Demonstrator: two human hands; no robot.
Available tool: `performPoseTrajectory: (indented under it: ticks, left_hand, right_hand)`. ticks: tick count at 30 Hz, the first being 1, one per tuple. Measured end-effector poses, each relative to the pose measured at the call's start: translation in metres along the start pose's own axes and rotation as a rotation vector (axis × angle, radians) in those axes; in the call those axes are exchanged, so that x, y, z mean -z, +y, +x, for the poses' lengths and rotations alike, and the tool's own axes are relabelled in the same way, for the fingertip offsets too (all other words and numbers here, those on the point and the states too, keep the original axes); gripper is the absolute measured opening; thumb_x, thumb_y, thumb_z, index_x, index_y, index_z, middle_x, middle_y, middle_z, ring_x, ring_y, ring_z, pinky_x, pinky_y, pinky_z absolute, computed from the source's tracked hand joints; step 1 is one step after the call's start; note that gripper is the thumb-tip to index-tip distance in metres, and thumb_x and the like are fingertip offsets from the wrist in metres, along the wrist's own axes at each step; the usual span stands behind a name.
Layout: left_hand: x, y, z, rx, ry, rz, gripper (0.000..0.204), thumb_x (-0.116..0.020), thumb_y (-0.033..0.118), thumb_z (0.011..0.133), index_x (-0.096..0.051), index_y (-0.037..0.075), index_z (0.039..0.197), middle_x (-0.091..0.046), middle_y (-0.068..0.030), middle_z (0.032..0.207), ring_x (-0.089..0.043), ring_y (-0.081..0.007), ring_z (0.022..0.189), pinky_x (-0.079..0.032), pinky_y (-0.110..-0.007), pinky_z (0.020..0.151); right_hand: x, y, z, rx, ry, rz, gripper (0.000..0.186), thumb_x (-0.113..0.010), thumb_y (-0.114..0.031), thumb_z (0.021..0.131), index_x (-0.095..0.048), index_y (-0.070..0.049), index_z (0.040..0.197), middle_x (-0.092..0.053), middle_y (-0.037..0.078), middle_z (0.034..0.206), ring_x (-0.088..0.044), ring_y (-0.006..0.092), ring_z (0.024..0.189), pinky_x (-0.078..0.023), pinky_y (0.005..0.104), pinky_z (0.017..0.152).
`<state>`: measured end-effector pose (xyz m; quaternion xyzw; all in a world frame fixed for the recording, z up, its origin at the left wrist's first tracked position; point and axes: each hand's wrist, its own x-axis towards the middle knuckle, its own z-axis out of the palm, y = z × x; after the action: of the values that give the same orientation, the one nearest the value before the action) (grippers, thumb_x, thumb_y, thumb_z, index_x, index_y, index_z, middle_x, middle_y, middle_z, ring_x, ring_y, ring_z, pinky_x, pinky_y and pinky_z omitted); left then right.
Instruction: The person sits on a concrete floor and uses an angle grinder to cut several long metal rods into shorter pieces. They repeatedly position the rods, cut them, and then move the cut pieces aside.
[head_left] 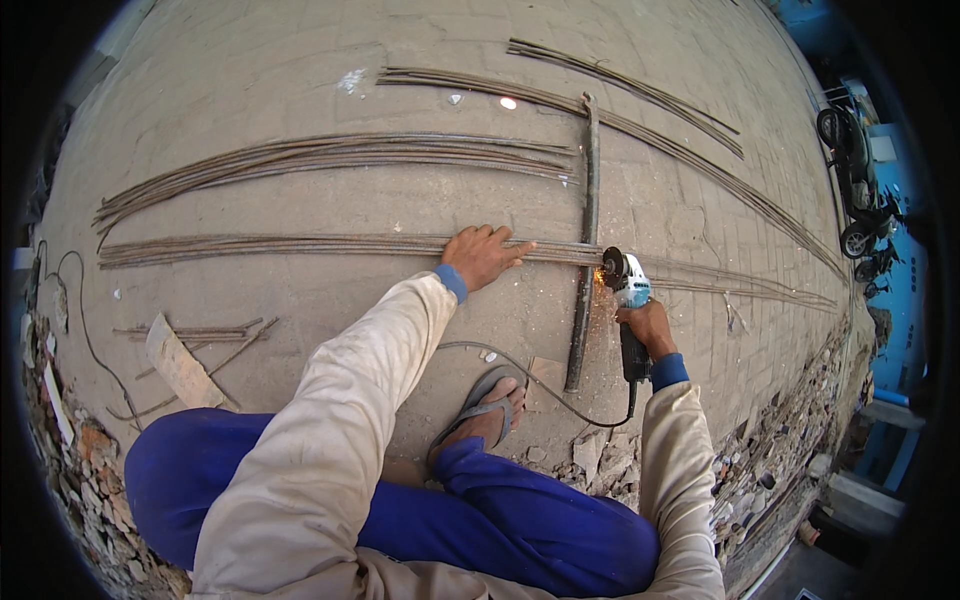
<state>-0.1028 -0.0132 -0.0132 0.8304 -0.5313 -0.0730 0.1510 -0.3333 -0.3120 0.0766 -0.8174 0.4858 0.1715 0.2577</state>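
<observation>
Dusty paved ground [300, 345] spreads beneath the work; the right hand [650, 328] grasps an angle grinder [633, 288], its disc throwing sparks at the near bundle of rods [270, 248]; the left hand [482, 257] lies unclenched on that bundle, left of the grinder; a dark pipe [588, 215] crosses the bundle just left of the disc; more rods [340, 158] lie farther off; a motorcycle [855, 165] stands far right.

Motorbikes [860, 178] and rubble [765, 450] edging dusty ground [240, 80]
Motorbikes stand between 2 and 3 o'clock, near a blue wall [907, 325] at 3; rubble lies at 4 and 8; a flat board [178, 362] rests between 8 and 9.
</observation>
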Motion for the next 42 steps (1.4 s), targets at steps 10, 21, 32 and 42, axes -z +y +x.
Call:
performPoseTrajectory:
  ticks: [10,21,32,42]
  left_hand:
    - [-0.006,-0.003,0.000,-0.009,0.031,-0.017,0.049,-0.061,0.046,0.105,-0.057,0.043,0.154,-0.065,-0.0063,0.130,-0.067,-0.0268,0.111,-0.057,-0.043,0.093]
    - [0.000,0.002,0.003,0.009,-0.018,0.047,0.049,-0.060,0.046,0.106,-0.055,0.046,0.154,-0.065,-0.0056,0.133,-0.067,-0.0258,0.115,-0.058,-0.042,0.096]
    - [-0.003,0.000,0.005,0.015,-0.017,0.041,0.048,-0.063,0.048,0.104,-0.059,0.047,0.152,-0.066,-0.0050,0.130,-0.069,-0.0247,0.108,-0.060,-0.041,0.091]
    - [-0.006,-0.002,0.003,-0.018,0.030,0.068,0.047,-0.062,0.045,0.106,-0.057,0.046,0.153,-0.065,-0.0059,0.123,-0.068,-0.0247,0.102,-0.059,-0.041,0.085]
  right_hand:
    - [0.003,-0.006,0.001,0.058,0.018,-0.010,0.050,-0.083,-0.030,0.069,-0.076,0.007,0.103,-0.079,0.021,0.095,-0.077,0.0339,0.085,-0.058,0.0429,0.078]
    - [0.011,-0.014,0.002,0.028,-0.003,-0.066,0.056,-0.083,-0.032,0.067,-0.075,0.006,0.106,-0.079,0.025,0.100,-0.078,0.0358,0.092,-0.059,0.0426,0.084]
    - [0.013,-0.015,0.006,0.009,0.019,-0.085,0.055,-0.085,-0.036,0.065,-0.078,0.006,0.100,-0.078,0.026,0.099,-0.077,0.0381,0.091,-0.059,0.0431,0.083]
    - [0.015,-0.012,0.012,0.016,-0.026,-0.065,0.053,-0.085,-0.036,0.066,-0.077,0.008,0.094,-0.078,0.024,0.094,-0.076,0.0347,0.084,-0.059,0.0414,0.077]
